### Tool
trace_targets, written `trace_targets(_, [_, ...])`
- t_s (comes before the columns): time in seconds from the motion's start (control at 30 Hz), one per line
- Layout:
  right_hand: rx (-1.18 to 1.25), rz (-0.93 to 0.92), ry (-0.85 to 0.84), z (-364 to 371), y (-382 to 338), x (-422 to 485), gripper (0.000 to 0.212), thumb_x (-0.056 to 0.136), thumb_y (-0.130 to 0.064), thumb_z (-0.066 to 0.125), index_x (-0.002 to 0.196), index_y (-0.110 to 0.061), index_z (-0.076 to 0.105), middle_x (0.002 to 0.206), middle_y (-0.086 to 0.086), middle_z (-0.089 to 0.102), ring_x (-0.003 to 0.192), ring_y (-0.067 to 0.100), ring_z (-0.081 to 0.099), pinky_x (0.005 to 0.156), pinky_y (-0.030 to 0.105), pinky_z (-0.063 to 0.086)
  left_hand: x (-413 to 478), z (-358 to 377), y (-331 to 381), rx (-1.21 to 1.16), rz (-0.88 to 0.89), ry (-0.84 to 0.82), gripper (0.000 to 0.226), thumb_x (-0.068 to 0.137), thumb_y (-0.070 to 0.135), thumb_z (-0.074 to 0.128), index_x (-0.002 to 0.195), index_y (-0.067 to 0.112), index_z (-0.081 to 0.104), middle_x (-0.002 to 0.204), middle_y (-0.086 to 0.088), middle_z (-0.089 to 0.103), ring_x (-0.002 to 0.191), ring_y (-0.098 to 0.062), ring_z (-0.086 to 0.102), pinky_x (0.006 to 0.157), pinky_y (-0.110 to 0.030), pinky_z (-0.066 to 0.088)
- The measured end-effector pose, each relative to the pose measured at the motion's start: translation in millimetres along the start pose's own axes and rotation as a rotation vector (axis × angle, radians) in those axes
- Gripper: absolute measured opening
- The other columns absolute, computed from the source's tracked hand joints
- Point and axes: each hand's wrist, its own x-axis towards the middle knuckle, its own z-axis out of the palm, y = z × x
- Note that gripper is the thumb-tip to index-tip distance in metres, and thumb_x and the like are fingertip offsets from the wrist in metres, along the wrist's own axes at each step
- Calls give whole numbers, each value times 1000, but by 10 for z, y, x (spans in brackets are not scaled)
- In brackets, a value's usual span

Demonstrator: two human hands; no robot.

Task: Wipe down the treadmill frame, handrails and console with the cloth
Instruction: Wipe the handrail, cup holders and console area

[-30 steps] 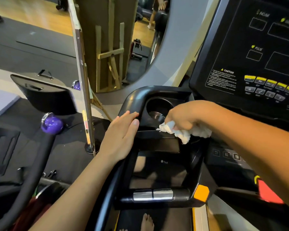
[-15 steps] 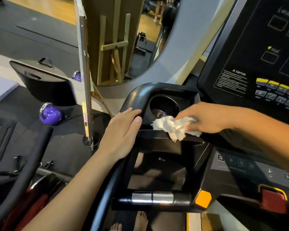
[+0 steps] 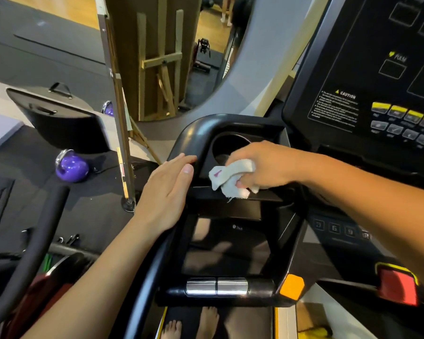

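Observation:
I stand on a black treadmill whose left handrail (image 3: 201,128) curves round a cup holder (image 3: 228,145). My left hand (image 3: 167,192) rests flat on that rail, fingers straight. My right hand (image 3: 262,165) grips a bunched white cloth (image 3: 230,179) with a small pink mark, held against the ledge just below the cup holder. The console panel (image 3: 367,77) with yellow and grey buttons rises at the upper right. Chrome pulse sensors (image 3: 216,286) sit on the lower crossbar.
A red stop button (image 3: 399,285) and an orange corner piece (image 3: 291,287) lie at the lower right. To the left are a purple kettlebell (image 3: 71,167), a mirror on a stand (image 3: 115,94), and another machine's black bar (image 3: 34,245). Bare feet (image 3: 191,324) show on the belt below.
My right hand drew the cloth slightly right and back along the ledge under the cup holder, and the cloth is more bunched in the fist. My left hand stayed on the rail.

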Motion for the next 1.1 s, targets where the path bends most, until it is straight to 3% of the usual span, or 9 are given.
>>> trace_targets(0.07, [-54, 35, 40, -1, 9, 56, 10, 79, -34, 71, 86, -28, 67, 67, -15, 61, 73, 8, 60, 67, 28, 49, 9, 6, 7, 18, 3, 3, 66, 94, 53, 18, 135, 20, 58, 138, 5, 56, 135, -6, 40, 112, -25, 25])
trace_targets(0.27, [-127, 107, 320, 288, -214, 397, 31, 75, -47, 65, 62, -26, 46, 65, -8, 50, 74, 23, 55, 60, 30, 38, 9, 1, -12, -16, 11, 16, 61, 97, 49, 20, 132, 19, 60, 131, 14, 55, 131, 1, 41, 110, -21, 26])
trace_targets(0.43, [-351, 256, -25, -49, -140, 242, 19, 72, -40, 71, 74, -26, 59, 72, -5, 60, 72, 18, 58, 53, 28, 38, -22, -44, -39, -74, -10, -2, 59, 99, 45, 20, 133, 18, 59, 135, 11, 56, 131, -1, 43, 115, -28, 27])
trace_targets(0.53, [-492, 233, -67, -54, -83, 233, 18, 74, -35, 71, 85, -23, 64, 76, -1, 62, 69, 19, 58, 52, 27, 36, 1, -51, -33, -95, -10, 17, 66, 95, 52, 18, 130, 17, 61, 130, 5, 62, 125, -9, 51, 108, -30, 35])
trace_targets(0.73, [-100, 90, 153, 225, -193, 451, 22, 77, -36, 71, 65, -25, 57, 65, -7, 59, 69, 18, 58, 56, 28, 38, 25, -19, 77, -1, 45, -13, 62, 93, 49, 22, 127, 15, 61, 126, -2, 63, 124, -15, 50, 102, -32, 34])
trace_targets(0.8, [66, 51, 168, 228, -158, 410, 20, 78, -46, 72, 79, -28, 62, 80, -11, 64, 81, 13, 61, 70, 30, 47, 9, -31, 64, -56, 31, -6, 59, 94, 47, 24, 128, 14, 61, 133, -2, 60, 126, -13, 48, 109, -33, 32])
trace_targets(0.9, [293, 87, 170, 110, 50, 214, 50, 70, -51, 77, 111, -31, 59, 102, -13, 63, 94, 7, 61, 88, 33, 50, 6, -46, 12, -115, -22, -1, 50, 98, 38, 30, 133, 16, 59, 141, 2, 54, 132, -5, 42, 118, -39, 26])
trace_targets(0.97, [260, 27, 204, 89, 100, 140, 43, 71, -45, 78, 109, -32, 63, 99, -12, 67, 92, 10, 64, 89, 39, 52, 4, -43, 7, -129, -32, -2, 50, 98, 38, 29, 134, 17, 58, 142, 3, 54, 133, -5, 43, 118, -39, 26])
trace_targets(1.1, [-28, -177, 179, 190, -212, 334, 24, 83, -28, 68, 104, -40, 65, 93, -17, 60, 93, 11, 57, 84, 35, 47, -11, -43, 8, -100, -39, -14, 54, 98, 40, 25, 135, 15, 57, 141, 2, 55, 132, -8, 44, 114, -27, 28])
